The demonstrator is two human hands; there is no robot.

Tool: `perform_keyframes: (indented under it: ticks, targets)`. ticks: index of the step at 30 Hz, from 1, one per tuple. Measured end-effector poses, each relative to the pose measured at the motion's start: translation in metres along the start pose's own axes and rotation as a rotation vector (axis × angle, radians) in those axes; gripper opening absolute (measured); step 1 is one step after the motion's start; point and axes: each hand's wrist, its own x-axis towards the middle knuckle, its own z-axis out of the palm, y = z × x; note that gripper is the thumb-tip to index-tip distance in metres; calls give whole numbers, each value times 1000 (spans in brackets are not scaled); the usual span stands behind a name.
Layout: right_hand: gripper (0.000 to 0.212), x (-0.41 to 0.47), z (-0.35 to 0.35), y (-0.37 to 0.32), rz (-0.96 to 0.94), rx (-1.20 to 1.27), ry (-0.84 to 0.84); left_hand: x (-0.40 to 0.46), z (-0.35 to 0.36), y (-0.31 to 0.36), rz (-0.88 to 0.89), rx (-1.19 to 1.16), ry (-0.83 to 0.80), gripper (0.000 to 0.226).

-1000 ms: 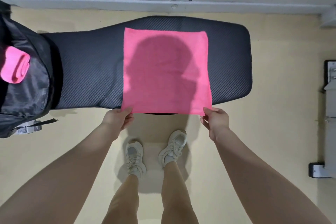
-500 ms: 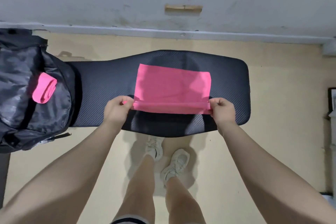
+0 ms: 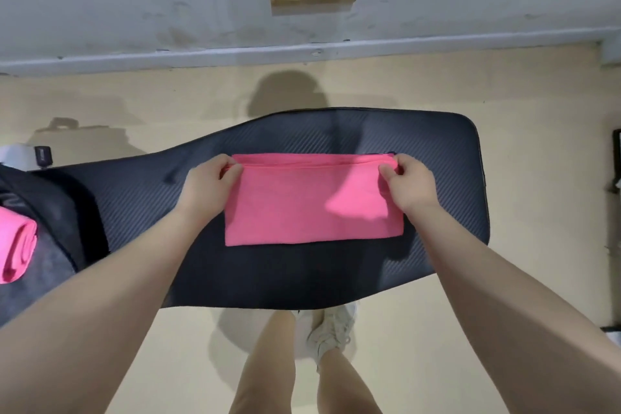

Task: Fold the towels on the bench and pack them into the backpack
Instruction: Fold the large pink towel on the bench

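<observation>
Head view shows the left hand [image 3: 208, 186] and right hand [image 3: 408, 186] each pinching a far corner of the pink towel [image 3: 312, 208], aligning its halves on the tabletop [image 3: 141, 188].

Bench [image 3: 141, 185], black, padded, ribbed; bearing one pink towel [image 3: 312, 205], folded in half; backpack [image 3: 64, 225] at left end.

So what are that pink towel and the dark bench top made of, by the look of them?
The pink towel looks like a soft, matte cloth, perhaps microfibre: it folds flat with a stitched hem along the far edge and shows no shine. The bench top seems a padded synthetic cover, vinyl or similar, dark with a fine diagonal ribbed weave pattern and a slight sheen. Neither can be told for certain.
</observation>
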Motion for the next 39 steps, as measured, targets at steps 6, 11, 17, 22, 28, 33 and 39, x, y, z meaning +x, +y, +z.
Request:
perform_keyframes:
  ticks: [6,11,17,22,28,33,39]
  targets:
    - [27,14,5,-4,62,-69,60,17,9,-2,15,57,33,23]
    - [32,13,11,-10,124,-249,181,26,12,12,78,165,179,23]
    - [51,-30,48,-13,-460,-287,131,3,53,5,690,505,22,49]
    - [69,-42,78,2,-642,-616,-100,-9,85,-16,594,681,-107,72]
    - [71,-18,44,43,-423,-692,25,-9,81,-10,520,744,-117,92]
    - [72,-26,13,44,-188,-332,79,-26,86,28,311,712,-196,96]
    - [63,-37,14,23,174,-136,12,-38,113,63,572,635,-209,78]
